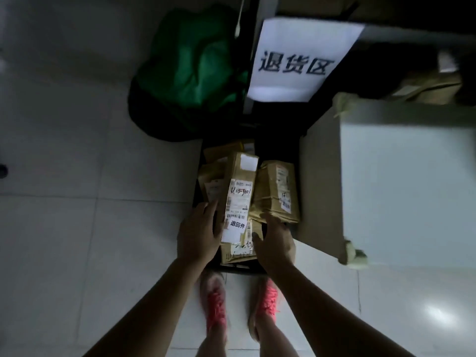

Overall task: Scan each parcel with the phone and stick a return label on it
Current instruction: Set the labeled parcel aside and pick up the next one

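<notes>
Parcel (238,202) between 2 hands (198,233) (275,240)

Two hands (199,234), two shoes (216,302), one sign (301,60) (at least four parcels (238,191)).

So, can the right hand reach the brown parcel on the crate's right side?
Probably yes: the right hand is open right by the brown parcel, nothing covers its near end, and the long box sits beside it.
</notes>
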A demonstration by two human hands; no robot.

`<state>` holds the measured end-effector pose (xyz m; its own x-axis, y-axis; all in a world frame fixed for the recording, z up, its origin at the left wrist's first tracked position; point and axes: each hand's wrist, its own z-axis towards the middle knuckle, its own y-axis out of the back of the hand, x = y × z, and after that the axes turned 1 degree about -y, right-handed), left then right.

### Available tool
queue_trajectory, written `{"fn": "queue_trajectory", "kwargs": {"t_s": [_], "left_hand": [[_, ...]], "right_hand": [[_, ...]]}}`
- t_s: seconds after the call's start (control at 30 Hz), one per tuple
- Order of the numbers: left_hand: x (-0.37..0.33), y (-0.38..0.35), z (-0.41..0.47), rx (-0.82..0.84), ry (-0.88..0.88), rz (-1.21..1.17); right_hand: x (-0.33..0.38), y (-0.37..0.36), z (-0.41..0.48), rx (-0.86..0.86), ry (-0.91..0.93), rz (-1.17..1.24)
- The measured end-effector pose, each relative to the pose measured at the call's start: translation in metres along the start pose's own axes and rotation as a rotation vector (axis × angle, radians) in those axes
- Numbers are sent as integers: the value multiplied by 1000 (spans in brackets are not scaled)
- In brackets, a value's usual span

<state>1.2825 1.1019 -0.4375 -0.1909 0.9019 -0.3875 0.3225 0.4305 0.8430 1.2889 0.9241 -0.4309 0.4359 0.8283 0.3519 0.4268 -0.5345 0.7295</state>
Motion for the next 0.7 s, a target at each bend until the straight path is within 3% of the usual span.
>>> {"fn": "queue_trajectory", "kwargs": {"t_s": [0.37,0.53,0.7], "left_hand": [[-224,258,-58,-191,-433,405],[-338,313,-112,-262,-583,514],[-444,313,-159,-302,-649,617]], "right_hand": [[52,301,-150,-368,218,-210],[17,408,-208,-480,190,-217],[-57,494,-248,-553,187,-154]]}}
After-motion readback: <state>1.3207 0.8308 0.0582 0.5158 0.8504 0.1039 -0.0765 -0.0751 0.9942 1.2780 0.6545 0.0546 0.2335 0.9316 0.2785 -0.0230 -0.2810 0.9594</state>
